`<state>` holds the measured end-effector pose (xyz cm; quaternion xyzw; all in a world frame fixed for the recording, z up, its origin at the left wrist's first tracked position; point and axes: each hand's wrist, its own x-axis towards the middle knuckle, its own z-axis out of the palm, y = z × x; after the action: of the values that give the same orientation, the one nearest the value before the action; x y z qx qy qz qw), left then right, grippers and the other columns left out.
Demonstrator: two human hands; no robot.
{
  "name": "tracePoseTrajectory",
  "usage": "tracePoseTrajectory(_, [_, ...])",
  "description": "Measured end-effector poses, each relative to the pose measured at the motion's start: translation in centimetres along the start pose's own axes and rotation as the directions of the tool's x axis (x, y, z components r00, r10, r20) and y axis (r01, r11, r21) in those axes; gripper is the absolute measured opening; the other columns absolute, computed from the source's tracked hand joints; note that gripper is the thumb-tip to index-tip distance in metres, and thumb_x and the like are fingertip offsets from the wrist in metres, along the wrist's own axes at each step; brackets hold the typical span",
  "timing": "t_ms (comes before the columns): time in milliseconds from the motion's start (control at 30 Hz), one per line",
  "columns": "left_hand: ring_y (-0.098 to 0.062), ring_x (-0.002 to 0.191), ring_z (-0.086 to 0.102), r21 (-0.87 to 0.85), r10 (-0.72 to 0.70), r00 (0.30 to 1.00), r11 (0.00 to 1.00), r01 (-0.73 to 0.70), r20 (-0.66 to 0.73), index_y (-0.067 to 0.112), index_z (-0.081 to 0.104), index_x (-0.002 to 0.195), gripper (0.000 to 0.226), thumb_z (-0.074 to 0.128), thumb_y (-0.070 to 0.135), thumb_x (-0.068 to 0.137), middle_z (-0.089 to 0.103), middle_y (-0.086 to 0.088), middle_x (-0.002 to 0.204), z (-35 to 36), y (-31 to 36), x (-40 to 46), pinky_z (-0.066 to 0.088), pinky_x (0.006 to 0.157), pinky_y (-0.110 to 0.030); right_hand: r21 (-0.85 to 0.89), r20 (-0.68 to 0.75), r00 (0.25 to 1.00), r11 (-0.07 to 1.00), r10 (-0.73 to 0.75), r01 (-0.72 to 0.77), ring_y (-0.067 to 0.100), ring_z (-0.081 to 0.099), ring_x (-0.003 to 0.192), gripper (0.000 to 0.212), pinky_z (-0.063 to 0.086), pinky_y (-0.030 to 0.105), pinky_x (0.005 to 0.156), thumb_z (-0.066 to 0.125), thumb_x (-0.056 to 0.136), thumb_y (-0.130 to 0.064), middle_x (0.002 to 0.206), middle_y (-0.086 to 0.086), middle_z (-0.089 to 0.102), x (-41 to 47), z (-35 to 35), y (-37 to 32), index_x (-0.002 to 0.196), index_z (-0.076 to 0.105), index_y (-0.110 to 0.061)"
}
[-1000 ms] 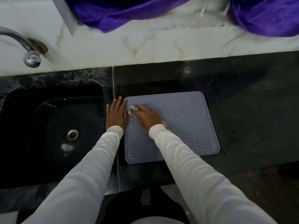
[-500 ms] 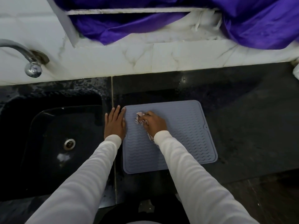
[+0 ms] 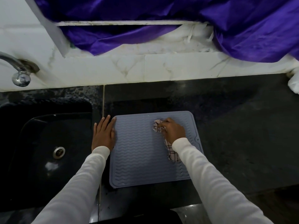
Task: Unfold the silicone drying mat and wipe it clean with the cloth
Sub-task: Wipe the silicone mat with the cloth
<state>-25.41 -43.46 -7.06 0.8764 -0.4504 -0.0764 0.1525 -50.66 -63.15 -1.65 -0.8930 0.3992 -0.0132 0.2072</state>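
Note:
A grey-blue silicone drying mat (image 3: 142, 152) with wavy ridges lies unfolded and flat on the black counter. My left hand (image 3: 103, 135) rests flat with fingers spread on the counter, touching the mat's left edge. Over the mat's upper right part, my right hand (image 3: 174, 130) is closed on a bunched pale checked cloth (image 3: 159, 126). A tail of the cloth trails back along my right sleeve on the mat.
A black sink (image 3: 48, 152) with a metal drain lies left of the mat, and a chrome tap (image 3: 19, 73) sticks out from the white marble wall. Purple fabric (image 3: 178, 16) hangs over the ledge behind. Bare black counter (image 3: 242, 135) stretches to the right.
My right hand has slid the cloth from the mat's upper left to its upper right. My left hand has stayed at the left edge. The view has tilted upward.

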Motion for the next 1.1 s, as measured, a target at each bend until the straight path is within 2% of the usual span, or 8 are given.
tracePoseTrajectory(200, [-0.017, 0.148, 0.016, -0.017, -0.004, 1.0, 1.0, 0.003, -0.02, 0.036, 0.025, 0.152, 0.055, 0.021, 0.039, 0.097, 0.026, 0.004, 0.159, 0.2, -0.1, 0.2, 0.006, 0.121, -0.045, 0.051, -0.002, 1.0, 0.999, 0.018, -0.018, 0.027, 0.061, 0.096, 0.033, 0.052, 0.037, 0.078, 0.059, 0.086, -0.018, 0.118, -0.001, 0.051, -0.1, 0.7, -0.1, 0.117, 0.063, -0.028])
tracePoseTrajectory(333, [-0.018, 0.147, 0.019, -0.016, 0.003, 0.999, 1.0, -0.004, -0.041, 0.035, 0.028, 0.151, 0.055, 0.022, 0.038, 0.097, 0.028, 0.004, 0.158, 0.4, -0.1, 0.0, 0.008, 0.121, -0.045, 0.018, 0.002, 1.0, 1.0, 0.019, -0.019, 0.027, 0.061, 0.096, 0.034, 0.05, 0.034, 0.076, 0.058, 0.087, -0.017, 0.12, 0.0, 0.05, -0.3, 0.4, 0.7, 0.12, 0.062, -0.027])
tracePoseTrajectory(467, [-0.018, 0.148, 0.017, -0.007, 0.007, 0.999, 1.0, -0.007, -0.037, 0.034, 0.027, 0.152, 0.055, 0.021, 0.038, 0.098, 0.027, 0.004, 0.159, 0.4, -0.1, -0.1, 0.007, 0.121, -0.045, -0.025, -0.01, 0.994, 0.994, 0.105, -0.105, 0.029, 0.062, 0.098, 0.034, 0.051, 0.036, 0.079, 0.057, 0.089, -0.017, 0.124, -0.001, 0.052, -0.8, -1.3, 3.4, 0.12, 0.062, -0.031])
tracePoseTrajectory(633, [-0.018, 0.148, 0.016, -0.006, 0.014, 0.999, 1.0, -0.014, -0.03, 0.034, 0.025, 0.152, 0.055, 0.021, 0.037, 0.097, 0.026, 0.003, 0.159, 0.3, -0.1, -0.1, 0.006, 0.121, -0.045, -0.044, -0.034, 0.968, 0.967, 0.249, -0.251, 0.031, 0.062, 0.107, 0.027, 0.049, 0.036, 0.089, 0.061, 0.087, -0.034, 0.126, 0.001, 0.055, -1.3, -4.4, 8.3, 0.113, 0.066, -0.036])
tracePoseTrajectory(733, [-0.018, 0.149, 0.015, -0.004, 0.013, 1.0, 1.0, -0.013, -0.02, 0.034, 0.024, 0.153, 0.055, 0.021, 0.036, 0.097, 0.025, 0.003, 0.16, 0.2, -0.1, -0.1, 0.006, 0.122, -0.046, -0.009, -0.068, 0.926, 0.928, 0.371, -0.372, 0.032, 0.064, 0.099, 0.024, 0.05, 0.036, 0.085, 0.065, 0.084, -0.044, 0.116, 0.002, 0.06, -1.6, -5.4, 10.6, 0.107, 0.067, -0.037])
tracePoseTrajectory(900, [-0.018, 0.148, 0.015, -0.005, 0.007, 1.0, 1.0, -0.007, -0.013, 0.036, 0.025, 0.152, 0.055, 0.022, 0.037, 0.097, 0.026, 0.004, 0.159, 0.1, -0.3, 0.0, 0.007, 0.121, -0.047, -0.058, -0.089, 0.895, 0.895, 0.437, -0.443, 0.037, 0.064, 0.098, 0.022, 0.049, 0.037, 0.083, 0.061, 0.088, -0.039, 0.116, 0.008, 0.058, -1.2, -5.4, 9.3, 0.109, 0.068, -0.034])
tracePoseTrajectory(1000, [-0.018, 0.148, 0.017, -0.029, 0.005, 1.0, 1.0, -0.005, -0.025, 0.035, 0.03, 0.15, 0.055, 0.023, 0.039, 0.096, 0.028, 0.003, 0.158, 0.0, -0.1, 0.0, 0.008, 0.121, -0.046, -0.013, -0.065, 0.914, 0.916, 0.4, -0.402, 0.034, 0.063, 0.103, 0.03, 0.051, 0.038, 0.088, 0.058, 0.09, -0.046, 0.12, 0.007, 0.06, -1.0, -4.8, 6.1, 0.115, 0.067, -0.033])
tracePoseTrajectory(1100, [-0.018, 0.148, 0.017, -0.033, -0.002, 1.0, 0.999, 0.002, -0.018, 0.035, 0.03, 0.15, 0.055, 0.023, 0.04, 0.095, 0.028, 0.003, 0.159, -0.1, 0.0, 0.0, 0.007, 0.121, -0.046, 0.098, -0.019, 0.975, 0.971, 0.222, -0.219, 0.025, 0.064, 0.104, 0.033, 0.051, 0.038, 0.092, 0.054, 0.091, -0.051, 0.12, 0.001, 0.063, -1.3, -2.7, 0.4, 0.117, 0.066, -0.033])
